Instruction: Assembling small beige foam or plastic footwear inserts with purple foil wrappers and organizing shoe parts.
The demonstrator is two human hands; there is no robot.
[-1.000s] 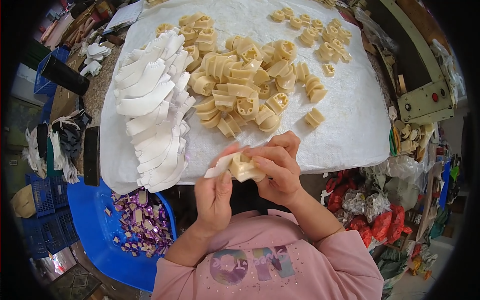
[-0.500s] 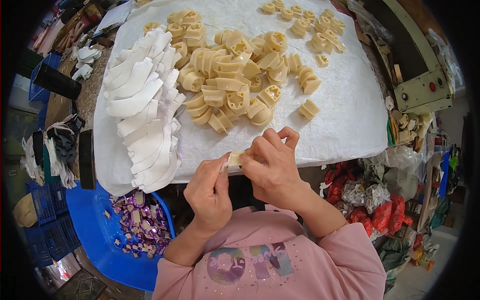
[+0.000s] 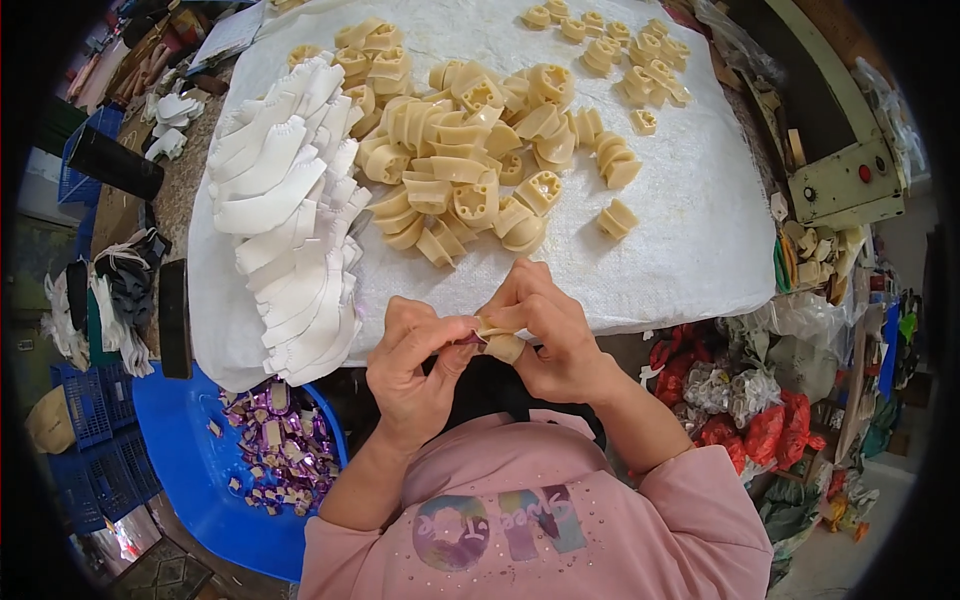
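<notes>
Just off the table's near edge, my right hand [image 3: 552,340] grips a beige piece [image 3: 503,346] that looks like a moulded plastic shoe heel. My left hand [image 3: 408,362] meets it from the other side, thumb and fingers pinching a small purple bit [image 3: 470,338] against the beige piece. Fingers hide much of both. Farther up the table lies a heap of similar beige heels [image 3: 440,150], with one single heel [image 3: 617,219] apart on its right. Left of the heap, thin white curved pieces with notched ends [image 3: 290,230] overlap in a long stack.
White sheeting [image 3: 690,250] covers the table. More beige heels [image 3: 650,80] sit at the far right. Below the left edge, a blue basin [image 3: 190,480] holds purple shiny bits [image 3: 280,440]. Red plastic bags [image 3: 765,430] lie low on the right, under a control box [image 3: 848,185].
My right hand has lowered slightly and turned, so more of the beige piece shows. My left fingers have shifted onto its left side, and a purple bit is now visible between them.
</notes>
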